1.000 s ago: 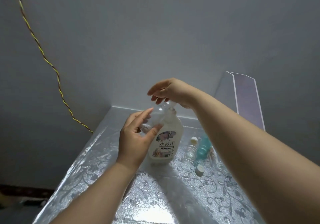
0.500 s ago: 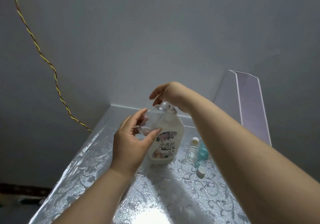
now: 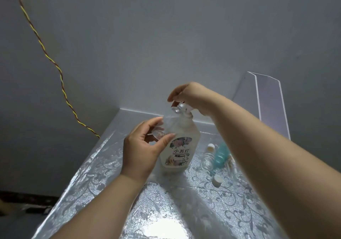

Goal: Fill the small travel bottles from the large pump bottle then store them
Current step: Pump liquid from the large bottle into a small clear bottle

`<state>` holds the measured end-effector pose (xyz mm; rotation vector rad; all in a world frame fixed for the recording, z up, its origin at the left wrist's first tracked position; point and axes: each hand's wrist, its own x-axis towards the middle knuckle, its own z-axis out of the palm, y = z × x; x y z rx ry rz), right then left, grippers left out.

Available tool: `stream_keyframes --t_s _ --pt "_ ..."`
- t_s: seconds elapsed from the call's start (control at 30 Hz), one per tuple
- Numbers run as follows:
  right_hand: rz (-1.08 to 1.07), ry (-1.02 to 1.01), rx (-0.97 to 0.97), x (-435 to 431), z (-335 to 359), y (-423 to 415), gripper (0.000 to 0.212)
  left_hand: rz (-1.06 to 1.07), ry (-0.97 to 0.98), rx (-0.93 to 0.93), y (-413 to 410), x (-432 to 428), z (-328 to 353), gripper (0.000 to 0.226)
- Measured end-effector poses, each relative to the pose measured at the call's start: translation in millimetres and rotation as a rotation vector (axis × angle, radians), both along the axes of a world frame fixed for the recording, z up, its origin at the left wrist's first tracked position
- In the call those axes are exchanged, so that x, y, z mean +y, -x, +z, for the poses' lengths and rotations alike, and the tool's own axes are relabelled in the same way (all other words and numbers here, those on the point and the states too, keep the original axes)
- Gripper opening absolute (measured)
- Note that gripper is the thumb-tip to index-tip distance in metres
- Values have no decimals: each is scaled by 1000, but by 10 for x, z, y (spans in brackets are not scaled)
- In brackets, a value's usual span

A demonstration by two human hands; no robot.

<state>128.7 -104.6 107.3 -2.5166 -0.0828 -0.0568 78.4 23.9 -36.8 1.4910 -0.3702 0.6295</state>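
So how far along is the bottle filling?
Early. Done: one round white cap lies off. In hand: the left hand holds a small clear bottle at the large white pump bottle; the right hand grips its top. Left: the teal bottle, then storing.

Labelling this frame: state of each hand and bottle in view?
pump bottle, upright
left hand, holds small clear bottle, tilted toward the nozzle
right hand, curled over pump head
teal bottle, partly hidden by forearm
second clear bottle, capped
loose white cap, off, on table
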Motion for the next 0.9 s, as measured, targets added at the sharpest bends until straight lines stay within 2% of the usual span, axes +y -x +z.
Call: stream_keyframes --t_s 0.2,0.37,0.5,0.7,0.83,0.9 --pt "-20 74 73 51 1 18 43 -8 -49 -43 -19 13 -43 49" --pt "-2 107 145 96 -25 4 41 46 -81 -64 -77 42 -108 49" --pt "-18 116 131 86 -55 17 47 69 -103 -97 -67 54 -96 47" --pt "-3 24 47 14 38 67 31 95 -113 -151 -57 49 -49 50" --pt "6 6 58 9 64 31 31 56 -69 -127 -62 53 -28 54" --pt "-7 -17 81 11 27 14 32 32 -30 -105 -71 53 -32 48"
